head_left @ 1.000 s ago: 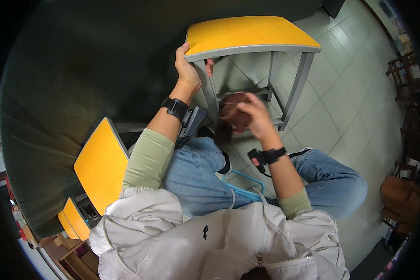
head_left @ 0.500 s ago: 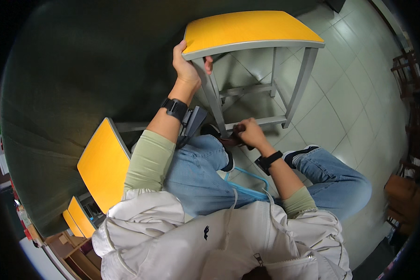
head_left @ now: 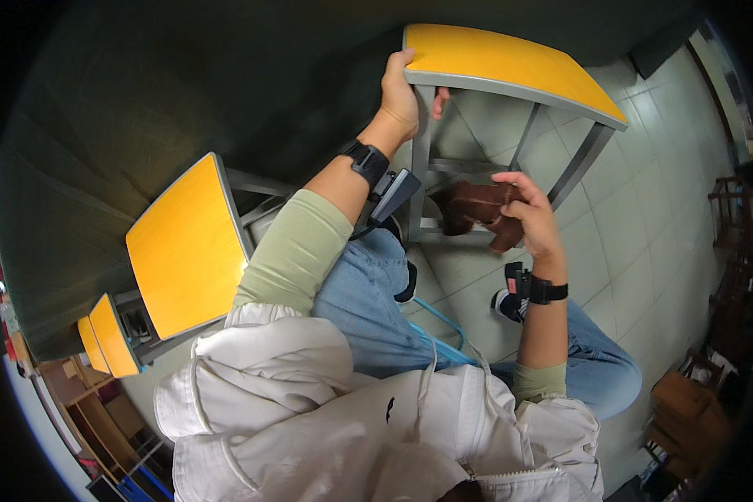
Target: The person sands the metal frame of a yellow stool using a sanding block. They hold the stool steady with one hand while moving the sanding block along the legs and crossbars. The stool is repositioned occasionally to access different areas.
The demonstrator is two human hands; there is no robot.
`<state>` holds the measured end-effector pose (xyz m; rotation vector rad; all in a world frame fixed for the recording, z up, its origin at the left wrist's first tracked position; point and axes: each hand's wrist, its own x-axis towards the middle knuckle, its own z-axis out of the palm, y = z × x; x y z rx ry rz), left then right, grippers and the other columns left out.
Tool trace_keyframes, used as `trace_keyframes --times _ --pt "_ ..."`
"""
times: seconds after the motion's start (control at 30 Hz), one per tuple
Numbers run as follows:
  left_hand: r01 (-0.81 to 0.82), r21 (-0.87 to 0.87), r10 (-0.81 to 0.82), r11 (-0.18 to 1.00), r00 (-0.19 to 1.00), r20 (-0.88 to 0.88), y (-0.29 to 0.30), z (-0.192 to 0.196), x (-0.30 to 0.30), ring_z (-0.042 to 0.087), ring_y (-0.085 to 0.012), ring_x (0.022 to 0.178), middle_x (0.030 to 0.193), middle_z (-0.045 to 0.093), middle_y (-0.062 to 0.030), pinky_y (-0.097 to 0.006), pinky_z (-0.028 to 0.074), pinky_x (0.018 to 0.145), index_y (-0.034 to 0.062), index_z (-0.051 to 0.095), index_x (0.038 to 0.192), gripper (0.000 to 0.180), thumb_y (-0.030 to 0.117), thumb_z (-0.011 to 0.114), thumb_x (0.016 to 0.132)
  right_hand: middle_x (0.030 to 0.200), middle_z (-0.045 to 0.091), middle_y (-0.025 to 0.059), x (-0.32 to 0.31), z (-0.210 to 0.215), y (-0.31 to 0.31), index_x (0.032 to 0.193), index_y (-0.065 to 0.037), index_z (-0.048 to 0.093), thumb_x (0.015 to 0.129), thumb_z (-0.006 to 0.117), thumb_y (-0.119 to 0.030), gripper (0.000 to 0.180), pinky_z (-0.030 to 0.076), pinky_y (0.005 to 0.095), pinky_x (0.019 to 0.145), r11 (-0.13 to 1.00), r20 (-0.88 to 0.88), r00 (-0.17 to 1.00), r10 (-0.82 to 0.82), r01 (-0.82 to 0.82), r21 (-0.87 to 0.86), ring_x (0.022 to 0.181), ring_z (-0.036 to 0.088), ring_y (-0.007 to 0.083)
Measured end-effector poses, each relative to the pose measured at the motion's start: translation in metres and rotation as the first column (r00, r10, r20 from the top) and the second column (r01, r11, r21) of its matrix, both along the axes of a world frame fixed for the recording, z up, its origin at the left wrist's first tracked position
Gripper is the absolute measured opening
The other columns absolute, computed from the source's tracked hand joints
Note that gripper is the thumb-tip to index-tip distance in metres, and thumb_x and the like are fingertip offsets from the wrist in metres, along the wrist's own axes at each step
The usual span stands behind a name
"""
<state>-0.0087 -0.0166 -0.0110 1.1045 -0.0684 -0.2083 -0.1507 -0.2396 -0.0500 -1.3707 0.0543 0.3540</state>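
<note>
Gripping the near-left corner of a yellow-topped stool (head_left: 510,63) with the left hand (head_left: 403,94), fingers curled over the edge of the yellow seat and thumb tucked under against the grey frame. Clutching a dark brown cloth (head_left: 475,211) in the right hand (head_left: 531,219), fingers closed around its right end, the bunched cloth pressed to the stool's lower grey crossbar (head_left: 452,237) between the legs. Wearing a black wristband (head_left: 366,161) on the left wrist, with a small dark device (head_left: 396,192) hanging just beside it, and a second black band (head_left: 544,290) on the right wrist. Showing pale green sleeves (head_left: 297,251) on both forearms, blue jeans (head_left: 368,305) over bent knees, and a white jacket (head_left: 309,410) bundled near the bottom of the view. Standing on pale floor tiles (head_left: 644,209), close to a dark green wall (head_left: 142,100) on the far left. Sitting to the left, another yellow seat (head_left: 188,243) on a grey frame, with two smaller yellow seats (head_left: 109,343) further left and near. Trailing down from the lap, a thin blue cord (head_left: 443,322). Lying at the right rim, brown wooden furniture (head_left: 686,410), too blurred to tell apart.
</note>
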Motion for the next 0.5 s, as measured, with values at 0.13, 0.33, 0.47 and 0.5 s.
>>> trace_keyframes --times 0.13,0.33,0.47,0.5 --pt "-0.027 -0.002 0.027 1.0 0.999 -0.032 -0.001 -0.001 0.001 0.048 -0.0197 0.044 0.059 0.056 -0.0121 -0.033 0.041 0.041 0.0013 0.058 0.088 0.059 0.054 0.031 0.089 0.1 0.061 0.0033 -0.003 0.036 -0.007 0.119 -0.007 0.057 0.078 0.047 0.006 0.044 0.052 0.0249 0.069 0.995 0.014 1.0 -0.006 0.007 -0.098 0.085 0.058 0.0109" --pt "-0.02 -0.063 0.019 0.998 1.0 -0.019 -0.002 -0.001 0.005 0.049 -0.0212 0.042 0.061 0.057 -0.0144 -0.033 0.04 0.039 -0.0004 0.057 0.09 0.057 0.051 0.031 0.09 0.098 0.06 0.0026 -0.019 0.012 0.019 0.121 -0.009 0.054 0.081 0.047 0.005 0.043 0.052 0.0277 0.072 0.968 0.057 0.981 0.184 -0.171 -0.183 0.081 0.057 0.0094" --pt "-0.015 -0.079 0.013 0.997 0.999 -0.035 -0.003 0.0 0.007 0.048 -0.0203 0.041 0.059 0.057 -0.0142 -0.032 0.041 0.038 -0.0002 0.057 0.087 0.057 0.051 0.032 0.09 0.106 0.059 0.0247 -0.054 -0.041 0.049 0.11 -0.001 0.054 0.072 0.056 0.004 0.038 0.047 0.0475 0.084 0.448 -0.048 0.787 0.615 -0.399 -0.8 0.102 0.055 0.0431" --pt "-0.018 -0.084 0.014 0.996 0.999 -0.046 -0.004 -0.001 0.006 0.048 -0.02 0.04 0.059 0.056 -0.014 -0.032 0.041 0.038 -0.0001 0.057 0.086 0.057 0.051 0.032 0.09 0.103 0.061 0.0247 -0.063 -0.048 0.049 0.104 0.001 0.055 0.071 0.055 0.004 0.033 0.047 0.0467 0.083 0.48 -0.06 0.728 0.683 -0.509 -0.714 0.101 0.056 0.0432"
